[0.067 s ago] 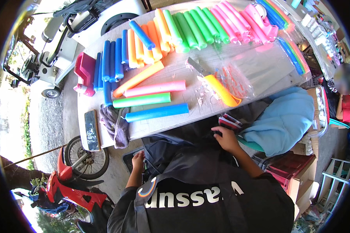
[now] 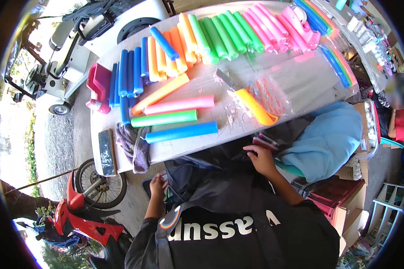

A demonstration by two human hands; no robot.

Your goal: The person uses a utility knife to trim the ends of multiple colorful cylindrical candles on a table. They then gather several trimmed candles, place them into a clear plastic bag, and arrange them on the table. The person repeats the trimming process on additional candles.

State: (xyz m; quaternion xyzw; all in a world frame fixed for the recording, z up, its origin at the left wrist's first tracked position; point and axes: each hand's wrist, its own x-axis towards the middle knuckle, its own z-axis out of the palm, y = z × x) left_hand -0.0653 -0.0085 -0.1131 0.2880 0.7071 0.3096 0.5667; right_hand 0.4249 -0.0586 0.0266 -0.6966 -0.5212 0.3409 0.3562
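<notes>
Below the desk's (image 2: 175, 154) near edge, both hands are where they were a moment ago: the right hand (image 2: 261, 160) lies on dark fabric (image 2: 220, 179), fingers loosely curled, while the left hand (image 2: 157, 186) grips its left fold. Nothing has shifted; foam tubes (image 2: 182, 132) lie untouched.

Your table (image 2: 197, 85), pale top, runs from 9 to 2 o'clock. Along its far edge: a row of foam tubes, blue (image 2: 129, 74), orange (image 2: 173, 49), green (image 2: 215, 38), pink (image 2: 274, 27). Nearer you, four tubes side by side: orange (image 2: 160, 93), pink (image 2: 178, 105), green (image 2: 164, 119), blue (image 2: 181, 132). At 3 o'clock of them, a yellow tube (image 2: 255, 106) in clear wrap. At 9 o'clock: pink tray (image 2: 98, 83), grey cloth (image 2: 133, 145), dark flat block (image 2: 107, 151).
</notes>
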